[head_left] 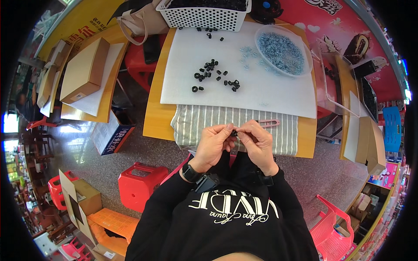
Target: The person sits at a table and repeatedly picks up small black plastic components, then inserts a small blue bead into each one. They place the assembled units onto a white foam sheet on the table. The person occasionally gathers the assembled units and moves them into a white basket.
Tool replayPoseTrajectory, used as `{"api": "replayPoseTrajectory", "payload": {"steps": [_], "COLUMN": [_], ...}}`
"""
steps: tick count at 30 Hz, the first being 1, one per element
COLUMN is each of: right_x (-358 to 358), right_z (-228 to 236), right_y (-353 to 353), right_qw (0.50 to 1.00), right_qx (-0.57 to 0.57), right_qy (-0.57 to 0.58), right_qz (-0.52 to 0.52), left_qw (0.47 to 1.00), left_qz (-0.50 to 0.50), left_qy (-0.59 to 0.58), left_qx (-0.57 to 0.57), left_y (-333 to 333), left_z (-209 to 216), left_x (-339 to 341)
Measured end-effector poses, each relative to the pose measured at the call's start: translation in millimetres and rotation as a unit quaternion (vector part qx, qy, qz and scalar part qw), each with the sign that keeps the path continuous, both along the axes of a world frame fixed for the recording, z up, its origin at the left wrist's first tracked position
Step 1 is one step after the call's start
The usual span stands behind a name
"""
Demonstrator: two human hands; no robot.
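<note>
My left hand (216, 144) and my right hand (256, 141) meet over the near edge of the table. Between their pinched fingertips is a small black part (234, 133), mostly covered by the fingers. Just beyond my right hand, a pair of pink thread snips (269, 123) lies on the grey striped cloth (196, 114). Farther off, several loose black ring-shaped parts (210, 66) are scattered on the white foam sheet (183, 48). At the far right of the sheet stands a round clear tray (310, 65) of small pale-blue pieces (281, 52), some spilled beside it.
A white perforated basket (202, 19) of black parts stands at the table's far edge. Cardboard boxes (85, 71) sit on a table to the left. Red stools (135, 185) and an orange crate (114, 222) are on the floor at left, a pink chair (333, 230) at right.
</note>
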State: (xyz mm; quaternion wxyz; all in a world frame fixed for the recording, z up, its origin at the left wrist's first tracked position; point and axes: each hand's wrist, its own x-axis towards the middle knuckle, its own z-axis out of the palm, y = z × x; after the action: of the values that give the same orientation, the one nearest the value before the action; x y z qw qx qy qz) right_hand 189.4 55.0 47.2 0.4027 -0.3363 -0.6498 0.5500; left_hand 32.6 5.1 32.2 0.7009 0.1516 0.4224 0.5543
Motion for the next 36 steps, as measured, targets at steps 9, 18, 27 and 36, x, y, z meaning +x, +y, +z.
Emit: {"api": "replayPoseTrajectory", "payload": {"steps": [9,18,27,36], "right_x": [0.4,-1.0,-9.1,-9.4], "right_z": [-3.2,-5.6,-22.5,-27.3], "right_y": [-7.2,7.5,11.4,7.5], "right_qw": [1.000,0.985,0.962,0.928], "right_qx": [0.019,0.125,0.225,0.304], "right_qy": [-0.004,-0.118,-0.147,-0.206], "right_qz": [-0.013,-0.024,-0.040,-0.064], "left_qw": [0.999,0.765,0.699,0.686], "left_qz": [0.006,-0.002,-0.025,-0.072], "left_qy": [-0.044,0.559,0.619,0.615], "left_qx": [0.031,0.321,0.358,0.381], "left_y": [-5.4,13.4,22.4,32.7], "left_z": [3.5,2.6,3.1,-7.6], "left_x": [-3.6,-9.8,-2.2,-1.8]}}
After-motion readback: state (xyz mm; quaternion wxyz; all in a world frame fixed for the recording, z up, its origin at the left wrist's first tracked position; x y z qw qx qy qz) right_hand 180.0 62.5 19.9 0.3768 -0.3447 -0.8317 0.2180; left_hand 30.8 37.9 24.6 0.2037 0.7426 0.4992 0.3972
